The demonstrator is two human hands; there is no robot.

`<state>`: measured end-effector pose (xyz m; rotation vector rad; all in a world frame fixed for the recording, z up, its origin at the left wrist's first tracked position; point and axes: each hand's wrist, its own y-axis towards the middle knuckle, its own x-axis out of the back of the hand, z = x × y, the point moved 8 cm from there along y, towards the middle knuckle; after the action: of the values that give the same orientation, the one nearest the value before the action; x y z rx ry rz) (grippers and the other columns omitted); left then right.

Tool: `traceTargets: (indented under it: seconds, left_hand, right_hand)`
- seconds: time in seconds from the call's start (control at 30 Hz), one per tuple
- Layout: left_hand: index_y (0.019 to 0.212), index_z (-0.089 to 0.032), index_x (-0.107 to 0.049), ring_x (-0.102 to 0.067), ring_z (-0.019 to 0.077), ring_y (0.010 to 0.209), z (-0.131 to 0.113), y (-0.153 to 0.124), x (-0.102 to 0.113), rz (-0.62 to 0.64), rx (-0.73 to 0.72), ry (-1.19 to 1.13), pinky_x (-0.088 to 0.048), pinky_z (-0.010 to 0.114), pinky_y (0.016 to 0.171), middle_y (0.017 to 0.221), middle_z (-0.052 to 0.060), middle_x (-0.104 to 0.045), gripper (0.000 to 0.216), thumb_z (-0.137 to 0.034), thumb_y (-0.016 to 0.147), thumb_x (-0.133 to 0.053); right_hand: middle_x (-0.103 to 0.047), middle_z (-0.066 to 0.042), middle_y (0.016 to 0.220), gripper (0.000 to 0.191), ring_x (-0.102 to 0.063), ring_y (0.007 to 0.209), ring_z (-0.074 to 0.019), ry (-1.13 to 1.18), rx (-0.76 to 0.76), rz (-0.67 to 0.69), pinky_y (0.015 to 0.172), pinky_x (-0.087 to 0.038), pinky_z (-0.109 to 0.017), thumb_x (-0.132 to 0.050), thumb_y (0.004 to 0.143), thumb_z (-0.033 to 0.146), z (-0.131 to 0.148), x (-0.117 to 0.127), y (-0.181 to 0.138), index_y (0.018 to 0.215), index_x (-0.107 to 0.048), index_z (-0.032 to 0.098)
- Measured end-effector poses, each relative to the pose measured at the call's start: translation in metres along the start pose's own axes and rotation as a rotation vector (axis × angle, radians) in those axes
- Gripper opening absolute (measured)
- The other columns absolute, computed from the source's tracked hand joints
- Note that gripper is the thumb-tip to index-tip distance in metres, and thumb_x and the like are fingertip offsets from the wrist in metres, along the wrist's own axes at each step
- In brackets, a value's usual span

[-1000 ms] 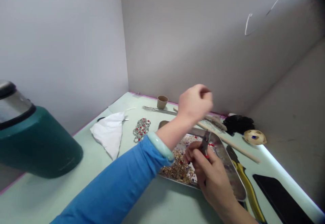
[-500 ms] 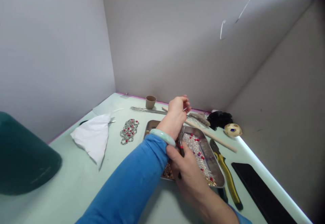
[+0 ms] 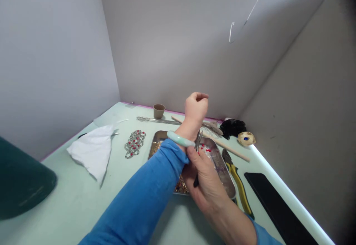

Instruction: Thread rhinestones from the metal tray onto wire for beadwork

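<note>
A small adjustment appears to be in hand above the metal tray (image 3: 222, 167): the blue sleeve cuff (image 3: 175, 151) or the pale green bangle (image 3: 179, 139) at the left wrist is, as far as can be judged, being tended to. The left hand (image 3: 196, 106) is raised above and beyond the tray, its fingers curled; how far they are closed, and whether anything is pinched in them, cannot be told. Pliers (image 3: 198, 139) are gripped in the right hand (image 3: 207, 178) over the tray, with its thumb laid at the cuff, just beside the bangle, and its fingertips hidden. Gold beads (image 3: 154, 148) and red beads (image 3: 204, 149) are contained in the tray, and a wire mesh piece (image 3: 135, 143) dotted with red is laid to its left. For the next move, the right thumb seems to be needed clear of the cuff, with the pliers securely held and the tray left unbumped.
</note>
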<state>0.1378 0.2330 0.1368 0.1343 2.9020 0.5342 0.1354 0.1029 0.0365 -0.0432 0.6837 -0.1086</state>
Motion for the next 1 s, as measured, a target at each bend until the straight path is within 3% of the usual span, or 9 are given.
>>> traceTargets:
  seconds: [0.17,0.27,0.37,0.5,0.63,0.73,0.83,0.93,1.0]
  left_hand:
    - [0.089,-0.017,-0.059,-0.052,0.0178,0.09,-0.038,-0.024,-0.012,0.104,-0.489,0.738,-0.041,0.028,0.076,0.1,0.008,-0.057,0.02,-0.01,0.079,-0.043]
    - [0.093,-0.017,-0.058,-0.052,0.0192,0.09,-0.042,-0.035,-0.02,0.194,-0.61,0.927,-0.041,0.029,0.073,0.102,0.01,-0.055,0.022,-0.01,0.08,-0.041]
    - [0.096,-0.016,-0.058,-0.051,0.0195,0.089,-0.041,-0.028,-0.012,0.168,-0.622,1.036,-0.04,0.029,0.07,0.101,0.011,-0.055,0.024,-0.01,0.081,-0.04]
    - [0.099,-0.016,-0.057,-0.053,0.0192,0.084,-0.032,-0.007,0.015,0.054,-0.52,1.125,-0.04,0.03,0.069,0.1,0.011,-0.056,0.024,-0.012,0.082,-0.04]
    - [0.097,-0.016,-0.058,-0.055,0.0198,0.083,-0.018,0.002,0.034,-0.014,-0.395,1.14,-0.04,0.032,0.07,0.097,0.011,-0.057,0.022,-0.014,0.083,-0.04]
    - [0.094,-0.016,-0.059,-0.055,0.0215,0.085,-0.007,0.001,0.038,-0.008,-0.336,1.074,-0.041,0.034,0.073,0.096,0.012,-0.058,0.022,-0.013,0.08,-0.042]
    - [0.085,-0.016,-0.06,-0.055,0.0219,0.089,0.01,0.0,0.038,0.009,-0.204,0.81,-0.042,0.035,0.076,0.095,0.012,-0.059,0.016,-0.013,0.076,-0.047]
    - [0.074,-0.016,-0.059,-0.057,0.0173,0.077,0.046,-0.001,0.028,0.116,0.117,0.335,-0.046,0.031,0.069,0.08,0.008,-0.06,0.009,-0.014,0.075,-0.05]
    - [0.074,-0.015,-0.058,-0.057,0.0135,0.065,0.063,-0.005,0.021,0.157,0.232,0.193,-0.048,0.027,0.062,0.072,0.007,-0.06,0.014,-0.016,0.078,-0.045]
  right_hand:
    - [-0.066,-0.003,0.101,0.023,-0.059,0.099,-0.0185,0.06,0.092,0.054,0.085,-0.049,-0.034,-0.063,0.077,0.034,0.008,-0.007,0.006,0.097,-0.06,0.022]
    - [-0.066,-0.003,0.099,0.02,-0.059,0.097,-0.0185,0.026,0.096,0.049,0.083,-0.05,-0.033,-0.065,0.076,0.034,0.008,-0.008,0.005,0.092,-0.061,0.022]
    - [-0.066,-0.004,0.098,0.025,-0.061,0.09,-0.019,-0.042,-0.031,0.051,0.076,-0.051,-0.032,-0.066,0.074,0.033,-0.008,-0.009,-0.002,0.096,-0.06,0.021]
    - [-0.063,-0.003,0.099,0.036,-0.06,0.087,-0.0179,-0.162,-0.08,0.088,0.074,-0.049,-0.031,-0.064,0.075,0.027,-0.024,-0.012,-0.014,0.109,-0.052,0.022]
    - [-0.06,0.0,0.082,0.022,-0.056,0.076,-0.0152,-0.629,0.096,0.124,0.069,-0.046,-0.026,-0.063,0.074,0.025,-0.018,-0.014,-0.02,0.094,-0.054,0.021]
    - [-0.057,-0.001,0.079,0.012,-0.052,0.072,-0.0155,-0.997,0.334,0.192,0.066,-0.042,-0.027,-0.058,0.078,0.025,-0.009,-0.022,-0.022,0.089,-0.054,0.02]
    - [-0.057,-0.003,0.079,0.007,-0.051,0.074,-0.0166,-1.22,0.52,0.191,0.068,-0.039,-0.028,-0.049,0.083,0.023,0.004,-0.025,-0.019,0.079,-0.052,0.019]
    - [-0.056,-0.003,0.075,0.009,-0.05,0.069,-0.0165,-1.338,0.586,0.066,0.064,-0.037,-0.028,-0.047,0.084,0.024,0.026,-0.018,-0.009,0.078,-0.051,0.019]
    - [-0.056,-0.002,0.073,0.009,-0.049,0.066,-0.0158,-1.365,0.597,-0.054,0.062,-0.037,-0.027,-0.048,0.084,0.027,0.044,-0.009,-0.003,0.081,-0.052,0.019]
